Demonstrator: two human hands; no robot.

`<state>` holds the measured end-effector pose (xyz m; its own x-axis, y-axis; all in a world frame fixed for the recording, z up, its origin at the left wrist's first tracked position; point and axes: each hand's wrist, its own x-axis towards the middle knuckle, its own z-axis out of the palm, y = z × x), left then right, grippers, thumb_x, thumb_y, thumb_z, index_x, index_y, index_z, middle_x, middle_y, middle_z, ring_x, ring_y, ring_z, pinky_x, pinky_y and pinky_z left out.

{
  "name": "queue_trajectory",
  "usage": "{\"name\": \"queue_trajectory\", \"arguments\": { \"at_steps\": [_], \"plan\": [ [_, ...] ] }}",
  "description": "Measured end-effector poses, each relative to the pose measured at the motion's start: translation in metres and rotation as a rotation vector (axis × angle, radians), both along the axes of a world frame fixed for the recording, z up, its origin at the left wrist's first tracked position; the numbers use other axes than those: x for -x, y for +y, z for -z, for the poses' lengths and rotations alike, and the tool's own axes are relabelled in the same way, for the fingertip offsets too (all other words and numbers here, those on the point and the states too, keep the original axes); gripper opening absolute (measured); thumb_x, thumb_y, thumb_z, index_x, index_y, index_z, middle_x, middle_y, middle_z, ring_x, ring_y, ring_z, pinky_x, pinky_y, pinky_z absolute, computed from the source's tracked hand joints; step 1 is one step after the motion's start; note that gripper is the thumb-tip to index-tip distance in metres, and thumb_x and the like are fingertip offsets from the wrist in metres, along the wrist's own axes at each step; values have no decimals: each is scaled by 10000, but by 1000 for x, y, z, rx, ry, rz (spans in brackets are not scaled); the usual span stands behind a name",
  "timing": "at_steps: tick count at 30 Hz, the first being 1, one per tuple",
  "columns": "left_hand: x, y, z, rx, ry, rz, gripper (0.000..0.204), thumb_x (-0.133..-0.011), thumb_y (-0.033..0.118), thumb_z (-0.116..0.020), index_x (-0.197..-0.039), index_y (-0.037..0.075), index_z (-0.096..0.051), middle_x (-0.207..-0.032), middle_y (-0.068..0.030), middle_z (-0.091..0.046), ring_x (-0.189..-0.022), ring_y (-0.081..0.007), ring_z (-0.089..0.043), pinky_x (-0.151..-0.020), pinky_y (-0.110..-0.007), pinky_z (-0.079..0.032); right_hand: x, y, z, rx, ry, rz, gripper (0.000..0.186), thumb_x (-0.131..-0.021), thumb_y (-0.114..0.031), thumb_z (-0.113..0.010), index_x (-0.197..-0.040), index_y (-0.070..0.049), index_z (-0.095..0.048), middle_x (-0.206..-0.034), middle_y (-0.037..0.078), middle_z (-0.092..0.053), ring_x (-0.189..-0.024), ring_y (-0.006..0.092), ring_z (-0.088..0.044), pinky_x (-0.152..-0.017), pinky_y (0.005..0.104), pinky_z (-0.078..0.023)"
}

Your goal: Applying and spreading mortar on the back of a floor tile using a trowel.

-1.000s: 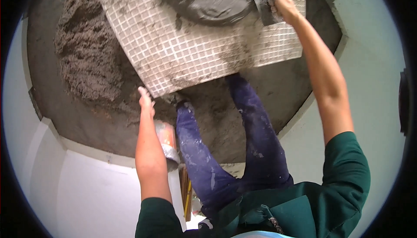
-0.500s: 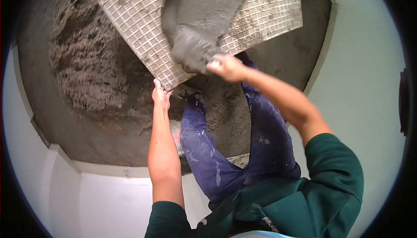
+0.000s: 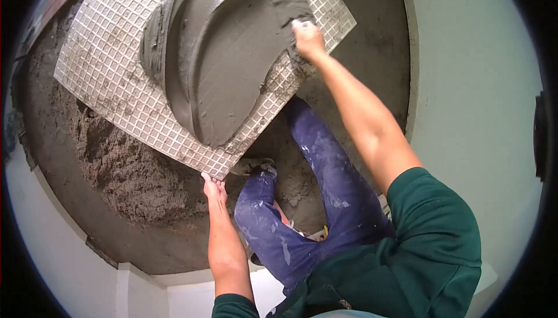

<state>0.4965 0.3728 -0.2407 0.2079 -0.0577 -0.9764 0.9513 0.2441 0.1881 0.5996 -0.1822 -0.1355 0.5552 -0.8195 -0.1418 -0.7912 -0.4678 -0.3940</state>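
A large square tile (image 3: pixel 110 74) lies tilted before me, its ribbed, grid-patterned back facing up. Thick grey wet mortar (image 3: pixel 238 62) covers its middle and right part, with a curved ridge along the left. My left hand (image 3: pixel 215 190) grips the tile's near corner, thumb on the edge and the fingers partly hidden underneath. Near the tile's right edge, my right hand (image 3: pixel 310 42) is closed around the handle of a trowel (image 3: pixel 290 5). The blade, coated in mortar and slightly blurred, presses against the right end of the spread layer.
A rough heap of damp, crumbly mortar (image 3: pixel 128 173) lies on the floor left of and below the tile. A pale wall (image 3: pixel 471 85) rises on the right. My legs in stained blue trousers (image 3: pixel 343 184) stand close to the tile's near side.
The tile now appears lower and further left in view, showing more of its back. My right hand has swept the trowel up and right over the mortar, leaving a smooth curved layer.
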Motion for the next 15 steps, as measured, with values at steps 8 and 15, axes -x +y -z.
{"name": "queue_trajectory", "arguments": {
  "at_steps": [8, 15],
  "plan": [
    [-13, 35, -12, -151, 18, 7, 696, -1037, 601, -370, -1468, 58, -432, -1430, -125, -573, -1293, -306, -561, -1091, -505, -403, -5, 115, -24, -511, -213, -439, 382, -1010, -437, -544, -884, -80, -594, -637, 82, -609, -541, 228, -615, -520, 418, -501],
    [-13, 33, -26, -251, 54, -21, 709, -1029, 612, -384, -1454, 47, -443, -1450, -137, -554, -1330, -314, -533, -1140, -519, -362, -166, 197, -19, 66, 139, -1302, 376, -948, -488, -603, -1028, -122, -629, -753, 143, -701, -682, 339, -708, -576, 462, -568]
  ]
}}
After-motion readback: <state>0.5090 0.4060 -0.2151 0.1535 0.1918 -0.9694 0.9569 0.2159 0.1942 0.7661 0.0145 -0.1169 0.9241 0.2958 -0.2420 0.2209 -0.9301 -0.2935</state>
